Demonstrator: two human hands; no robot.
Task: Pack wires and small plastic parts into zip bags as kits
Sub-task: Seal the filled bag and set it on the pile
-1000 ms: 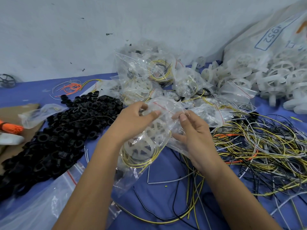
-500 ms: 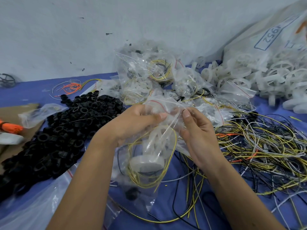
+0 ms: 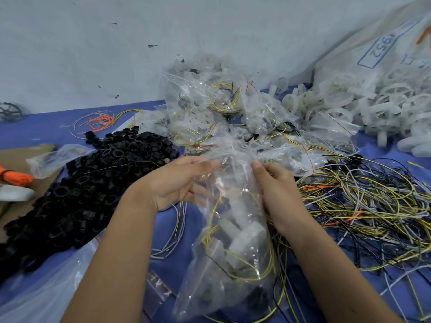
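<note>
A clear zip bag (image 3: 229, 231) with yellow wire and a white part inside is pinched at its top by the left hand (image 3: 179, 183) and the right hand (image 3: 276, 190).

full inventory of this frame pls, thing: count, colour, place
zip bag: one, clear, centre, held up by its top edge; yellow wire and a white part inside
packed bags: a pile, clear, behind the hands
black rings: a heap, black, left
loose wires: a tangle, yellow, grey, black and orange, right
white wheels: a heap, white, far right
sack: one, white with blue print, top right
orange wires: small bunch, back left
cardboard: brown, left edge
cloth: blue, under everything
left hand: pinches the bag top
right hand: pinches the bag top
</note>
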